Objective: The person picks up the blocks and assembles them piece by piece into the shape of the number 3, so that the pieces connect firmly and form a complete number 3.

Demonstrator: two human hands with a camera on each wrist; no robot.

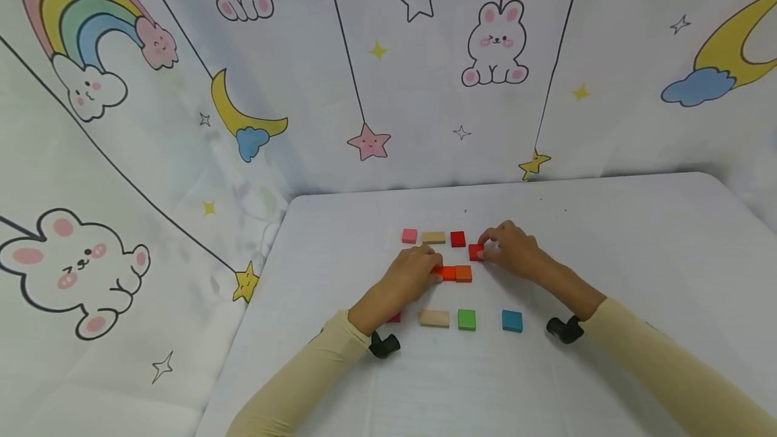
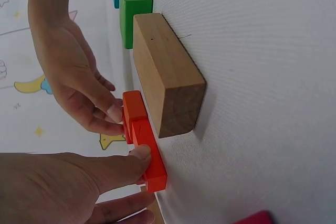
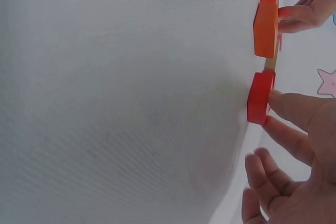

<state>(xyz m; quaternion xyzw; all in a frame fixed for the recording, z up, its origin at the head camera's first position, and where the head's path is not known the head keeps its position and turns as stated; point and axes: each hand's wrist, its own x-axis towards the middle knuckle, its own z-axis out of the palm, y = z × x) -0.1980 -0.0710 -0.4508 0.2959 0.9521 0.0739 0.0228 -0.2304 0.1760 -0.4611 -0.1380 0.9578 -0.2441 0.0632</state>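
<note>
Where all the blocks lie: a white-covered table (image 1: 668,241), most of them grouped near its middle
Left hand (image 1: 411,272): thumb and fingers closed on the left part of a red-orange block (image 1: 448,274), the tips behind it partly hidden
Right hand (image 1: 512,247): thumb and index finger pinch a red block (image 1: 475,253), the remaining fingers loose and clear of it
Near row: on the person's side, a natural wood oblong (image 1: 434,318) lying lengthwise left to right, then a green block (image 1: 467,319) and, farther right, a blue block (image 1: 512,321); a dark red block (image 1: 394,317) shows only in part
Far row: beyond the left hand, a pink block (image 1: 409,236), a second wood oblong (image 1: 434,237) and a second red block (image 1: 458,239)
Middle pair: the red-orange block and an orange block (image 1: 463,274) meet end to end, their line running left to right, the orange end toward the right hand
Pinched red block: just right of the orange block and a little beyond it, apart from it; whether it rests on the table I cannot tell
Gap that matters, in my judgement: from the red block to the orange block's right end, the right hand being nearer; leftward and toward the person would close it
</note>
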